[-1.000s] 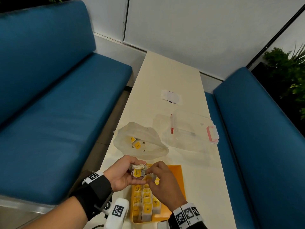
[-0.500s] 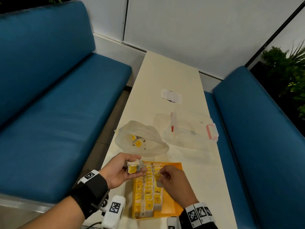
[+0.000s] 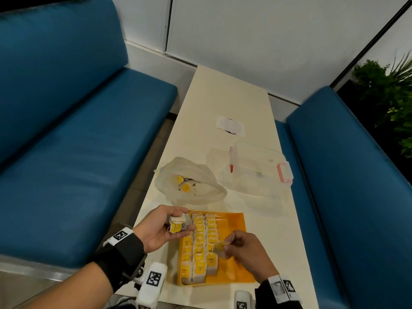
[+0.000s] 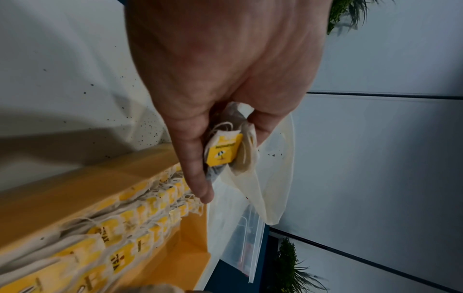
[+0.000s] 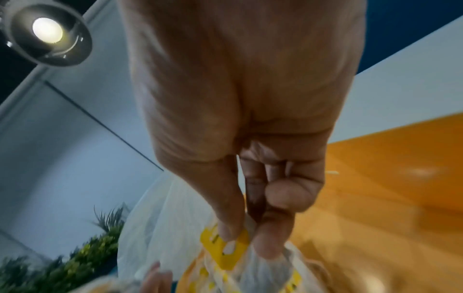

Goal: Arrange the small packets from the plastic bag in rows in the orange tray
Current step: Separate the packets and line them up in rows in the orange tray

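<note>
Right hand (image 3: 245,248) is pinching one packet (image 3: 219,247) over the orange tray (image 3: 231,221); left hand (image 3: 160,228) is gripping spare packets (image 3: 177,224) at 9 o'clock; you're best seating it flush against the third row, tag up; plastic bag (image 3: 189,181) at 12.

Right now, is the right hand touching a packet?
Touching. The right wrist view shows the right hand pinching a yellow-tagged packet between thumb and fingertips.

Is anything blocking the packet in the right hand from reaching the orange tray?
Nothing visible does. The right hand pinches a packet just above the orange tray, beside the filled rows; bare tray floor lies open on that side.
</note>
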{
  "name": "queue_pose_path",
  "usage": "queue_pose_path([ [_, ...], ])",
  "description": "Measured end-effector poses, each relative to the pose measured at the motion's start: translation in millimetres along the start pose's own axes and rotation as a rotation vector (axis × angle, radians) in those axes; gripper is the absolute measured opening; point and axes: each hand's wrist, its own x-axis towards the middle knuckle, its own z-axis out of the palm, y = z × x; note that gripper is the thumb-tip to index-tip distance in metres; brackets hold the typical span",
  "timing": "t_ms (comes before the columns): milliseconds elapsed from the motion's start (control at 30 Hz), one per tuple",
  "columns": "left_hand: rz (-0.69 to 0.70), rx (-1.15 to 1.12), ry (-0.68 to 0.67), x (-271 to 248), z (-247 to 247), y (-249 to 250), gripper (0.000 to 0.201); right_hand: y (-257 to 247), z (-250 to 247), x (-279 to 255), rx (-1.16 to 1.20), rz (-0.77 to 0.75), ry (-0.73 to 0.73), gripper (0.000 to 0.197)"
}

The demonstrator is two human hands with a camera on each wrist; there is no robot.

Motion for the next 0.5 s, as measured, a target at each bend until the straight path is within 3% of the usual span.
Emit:
queue_pose_path([
  [167, 0.006, 0.038, -0.015, -1, 5, -7, 0.031, 19, 14, -3, -0.144, 0.094, -0.128, 0.014],
  [500, 0.000, 0.083, 0.008, -5, 11, -18, 0.029, 39, 33, 4, -0.315, 0.152, -0.147, 0.016],
])
